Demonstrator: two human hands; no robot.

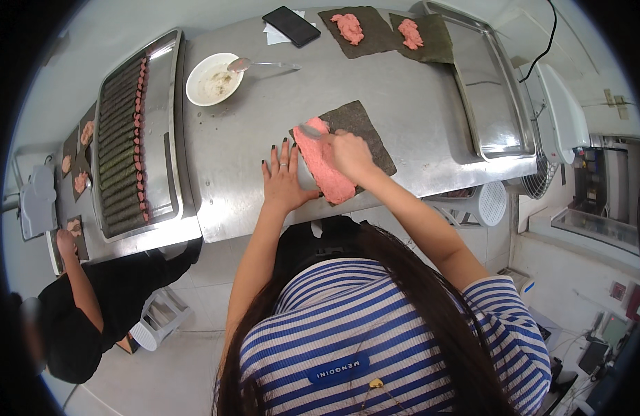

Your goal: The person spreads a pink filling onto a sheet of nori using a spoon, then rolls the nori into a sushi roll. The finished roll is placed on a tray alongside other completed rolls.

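Beside splayed, empty left hand [283, 183], beneath right hand [349, 154] closed around one metal utensil [310, 131]: one seaweed sheet [365, 130], one pink paste strip [329, 173], near front edge of table [230, 182].

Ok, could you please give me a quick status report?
Right hand holding spoon at the paste. Left hand spread flat beside the sheet. Paste along sheet's left, right side bare. Bowl apart, not in the way.
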